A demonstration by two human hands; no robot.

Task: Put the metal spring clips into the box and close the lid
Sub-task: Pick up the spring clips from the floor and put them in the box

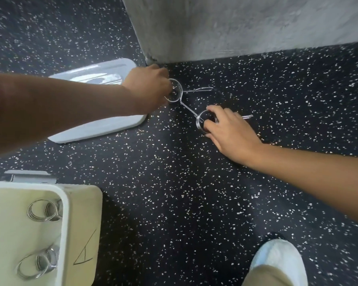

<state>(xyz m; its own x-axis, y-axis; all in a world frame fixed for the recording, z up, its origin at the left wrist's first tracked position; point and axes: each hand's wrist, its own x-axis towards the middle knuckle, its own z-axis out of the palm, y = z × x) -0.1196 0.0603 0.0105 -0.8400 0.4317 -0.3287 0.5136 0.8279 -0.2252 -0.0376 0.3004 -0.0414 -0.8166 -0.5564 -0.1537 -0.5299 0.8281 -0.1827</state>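
Note:
Two metal spring clips lie on the dark speckled floor near a concrete pillar. My left hand [148,87] grips the coil of the far spring clip [175,90], whose wire handles stick out to the right. My right hand [228,129] has its fingers around the coil of the near spring clip [204,119]. A cream plastic box [79,219] stands open at the lower left with several spring clips [42,210] inside. Its white lid [103,124] lies flat on the floor under my left forearm.
A concrete pillar [225,25] rises at the top centre, right behind the clips. My white shoe [277,256] and trouser leg show at the bottom right. A grey metal latch [31,176] sticks out behind the box.

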